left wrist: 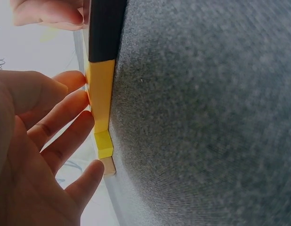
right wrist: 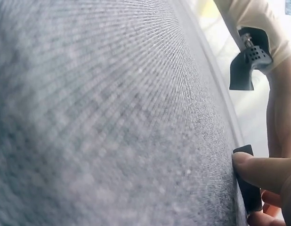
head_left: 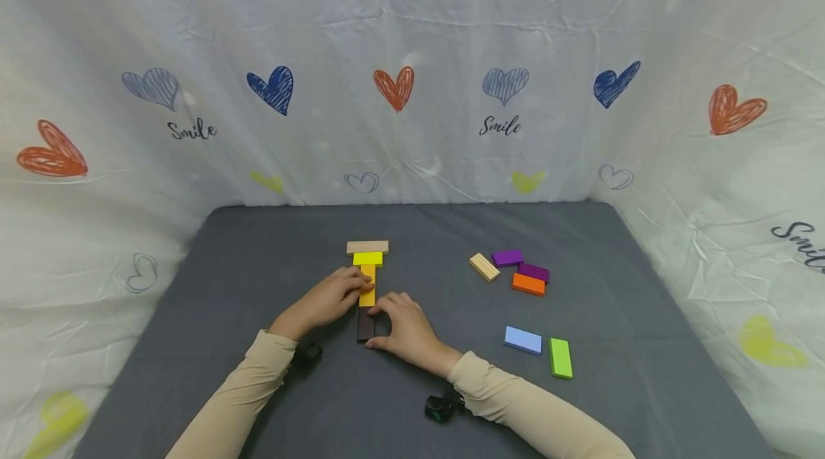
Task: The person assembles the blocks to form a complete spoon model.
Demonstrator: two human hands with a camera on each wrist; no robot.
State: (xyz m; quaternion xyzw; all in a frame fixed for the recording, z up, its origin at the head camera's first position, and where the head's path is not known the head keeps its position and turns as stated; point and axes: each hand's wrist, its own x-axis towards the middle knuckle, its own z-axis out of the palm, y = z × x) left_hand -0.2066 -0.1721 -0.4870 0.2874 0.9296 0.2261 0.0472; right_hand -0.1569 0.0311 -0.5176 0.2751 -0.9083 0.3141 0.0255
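Likely light and rigid, the black block (head_left: pixel 365 327) suits its lengthwise pinch in the right hand (head_left: pixel 410 329); under the left hand (head_left: pixel 327 301), fingers loose, lies an amber block (head_left: pixel 367 299).

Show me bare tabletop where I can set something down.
The grey tabletop is bare right of the green block, left of the left hand, and between the tan block and the striped wooden block. Crowded: at the dark block, held by the right hand, and among the purple blocks and orange block.
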